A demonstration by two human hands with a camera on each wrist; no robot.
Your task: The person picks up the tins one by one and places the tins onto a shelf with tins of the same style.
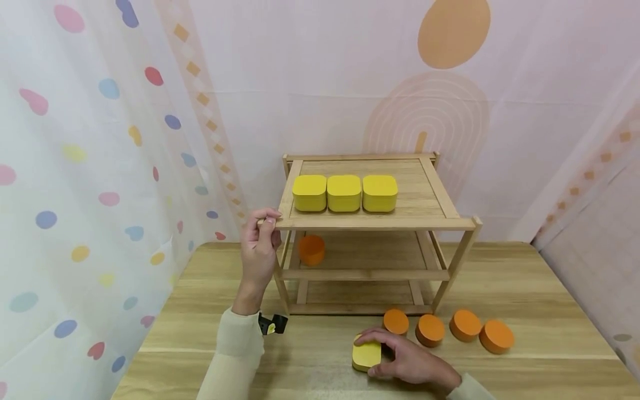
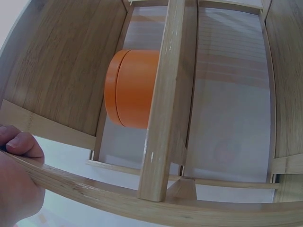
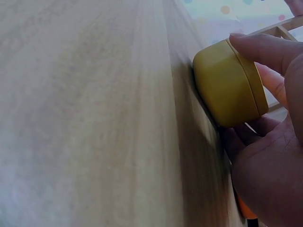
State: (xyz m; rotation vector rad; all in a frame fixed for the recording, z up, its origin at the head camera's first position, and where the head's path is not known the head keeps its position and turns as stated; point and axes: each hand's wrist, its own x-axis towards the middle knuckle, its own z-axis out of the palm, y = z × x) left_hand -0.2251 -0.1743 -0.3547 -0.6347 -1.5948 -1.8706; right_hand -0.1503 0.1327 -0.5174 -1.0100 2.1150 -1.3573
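My left hand (image 1: 259, 244) grips the front left corner of the top of a wooden shelf rack (image 1: 370, 223). On the table, my right hand (image 1: 407, 355) holds a yellow rounded-square tin (image 1: 366, 356), thumb on its near side and fingers over the far side. In the right wrist view the lidded tin (image 3: 225, 85) sits against or very near the tabletop; I cannot tell if it is lifted. Three matching yellow tins (image 1: 344, 193) stand in a row on the top shelf. An orange round tin (image 2: 135, 89) stands at the left of the middle shelf.
Several orange round tins (image 1: 466, 325) stand on the wooden table (image 1: 540, 300) in front of the rack's right side, the leftmost close to my right hand. A patterned curtain (image 1: 320, 72) hangs behind the table and along its left.
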